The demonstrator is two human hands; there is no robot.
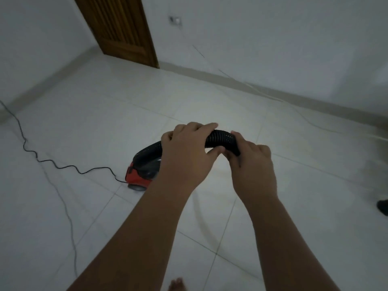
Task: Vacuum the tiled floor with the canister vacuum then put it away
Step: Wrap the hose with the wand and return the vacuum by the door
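Black ribbed hose is gripped by both hands near the middle of the view. The left hand wraps its fingers over the top with the thumb underneath, and the right hand, just beside it at three o'clock, curls round the hose's end. From the left hand the hose arcs down toward eight o'clock into the red and black vacuum, which sits on the pale tiled floor, partly hidden behind the left forearm. A black power cord leaves the vacuum's back and snakes off toward nine o'clock. At six o'clock a bare foot shows. A brown wooden door stands at eleven o'clock with a wall socket to its right. A dark object, too cut off to identify, sits at the three o'clock edge.
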